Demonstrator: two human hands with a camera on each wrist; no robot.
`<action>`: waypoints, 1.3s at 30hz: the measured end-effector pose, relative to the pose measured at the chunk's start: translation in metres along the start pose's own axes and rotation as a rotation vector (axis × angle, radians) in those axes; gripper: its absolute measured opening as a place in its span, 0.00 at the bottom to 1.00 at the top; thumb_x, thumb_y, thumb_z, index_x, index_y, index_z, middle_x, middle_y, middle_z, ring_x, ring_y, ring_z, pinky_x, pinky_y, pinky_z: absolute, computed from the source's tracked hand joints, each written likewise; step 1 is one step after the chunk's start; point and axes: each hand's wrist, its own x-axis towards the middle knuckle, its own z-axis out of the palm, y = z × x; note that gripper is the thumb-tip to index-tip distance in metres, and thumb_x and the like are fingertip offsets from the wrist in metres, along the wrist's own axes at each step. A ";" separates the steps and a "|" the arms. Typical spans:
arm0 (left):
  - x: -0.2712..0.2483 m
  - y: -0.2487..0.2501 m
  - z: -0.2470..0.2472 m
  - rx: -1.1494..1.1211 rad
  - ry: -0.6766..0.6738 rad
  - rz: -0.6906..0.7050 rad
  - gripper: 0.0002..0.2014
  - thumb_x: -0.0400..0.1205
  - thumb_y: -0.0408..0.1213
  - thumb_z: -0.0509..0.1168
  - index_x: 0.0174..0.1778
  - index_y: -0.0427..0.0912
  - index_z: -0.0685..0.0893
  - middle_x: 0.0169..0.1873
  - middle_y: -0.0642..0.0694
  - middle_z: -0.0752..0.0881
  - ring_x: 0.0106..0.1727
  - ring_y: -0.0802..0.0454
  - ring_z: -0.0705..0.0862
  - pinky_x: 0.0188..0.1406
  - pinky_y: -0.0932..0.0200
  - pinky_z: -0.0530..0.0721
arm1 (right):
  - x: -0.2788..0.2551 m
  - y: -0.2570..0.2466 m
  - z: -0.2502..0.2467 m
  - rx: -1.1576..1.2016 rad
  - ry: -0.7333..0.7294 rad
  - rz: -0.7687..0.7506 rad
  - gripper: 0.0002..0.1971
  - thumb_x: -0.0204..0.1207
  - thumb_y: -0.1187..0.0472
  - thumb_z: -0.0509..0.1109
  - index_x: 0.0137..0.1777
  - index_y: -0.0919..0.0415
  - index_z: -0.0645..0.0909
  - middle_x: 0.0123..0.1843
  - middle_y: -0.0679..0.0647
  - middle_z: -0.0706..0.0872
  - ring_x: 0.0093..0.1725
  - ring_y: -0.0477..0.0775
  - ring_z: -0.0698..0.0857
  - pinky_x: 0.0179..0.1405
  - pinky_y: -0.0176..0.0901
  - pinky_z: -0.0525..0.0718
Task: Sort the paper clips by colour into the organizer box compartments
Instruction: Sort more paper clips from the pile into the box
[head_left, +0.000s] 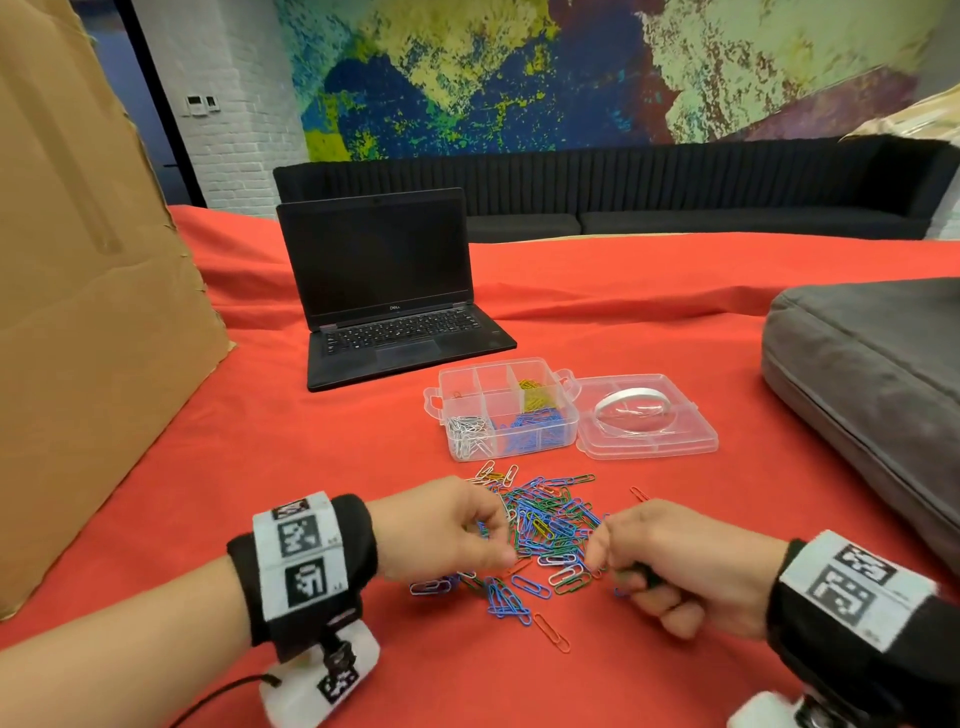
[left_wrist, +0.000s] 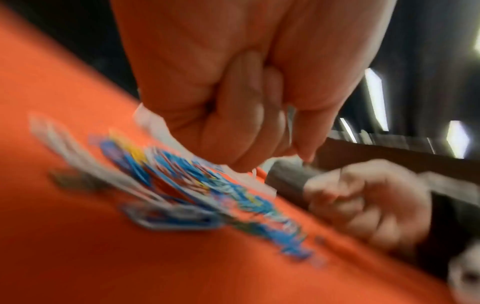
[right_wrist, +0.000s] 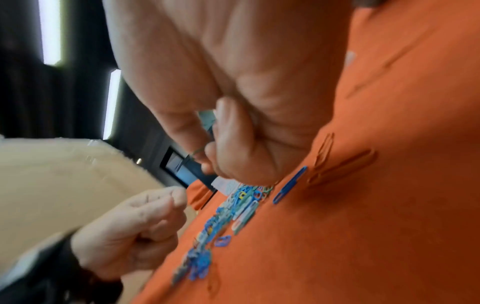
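Both forearms are bare above black wristbands. The left wristband (head_left: 304, 564) carries a white strip printed with black square code markers — a white camera housing (head_left: 322, 675) hangs beneath it, bearing another marker and a thin black cable (head_left: 218, 696). The right wristband (head_left: 857, 613) shows the same white marker strip, with a white mount (head_left: 769, 712) below.

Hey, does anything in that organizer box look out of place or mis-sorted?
Mostly tidy: white, blue and yellow clips each sit in their own compartment of the organizer box. One lone reddish clip lies in a back-left compartment; the mixed pile remains on the cloth.
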 end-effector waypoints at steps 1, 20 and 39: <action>-0.001 0.002 0.001 0.156 -0.019 0.029 0.05 0.80 0.42 0.70 0.41 0.48 0.81 0.19 0.55 0.73 0.19 0.63 0.69 0.24 0.67 0.67 | 0.000 0.001 0.003 -0.086 -0.002 -0.008 0.11 0.74 0.68 0.54 0.44 0.58 0.79 0.26 0.50 0.67 0.19 0.44 0.57 0.16 0.25 0.55; -0.005 0.009 0.004 0.506 -0.044 0.064 0.08 0.77 0.44 0.72 0.50 0.48 0.87 0.26 0.53 0.77 0.27 0.59 0.74 0.27 0.68 0.69 | 0.002 -0.008 0.011 -1.095 0.141 -0.317 0.10 0.76 0.55 0.64 0.48 0.55 0.85 0.36 0.47 0.82 0.38 0.47 0.78 0.36 0.34 0.75; -0.012 -0.008 -0.030 -0.762 -0.095 -0.174 0.02 0.69 0.38 0.54 0.31 0.47 0.71 0.23 0.48 0.63 0.15 0.59 0.56 0.17 0.78 0.57 | 0.002 -0.012 -0.002 0.282 -0.179 0.093 0.05 0.68 0.64 0.55 0.34 0.57 0.71 0.28 0.56 0.72 0.19 0.47 0.61 0.13 0.26 0.58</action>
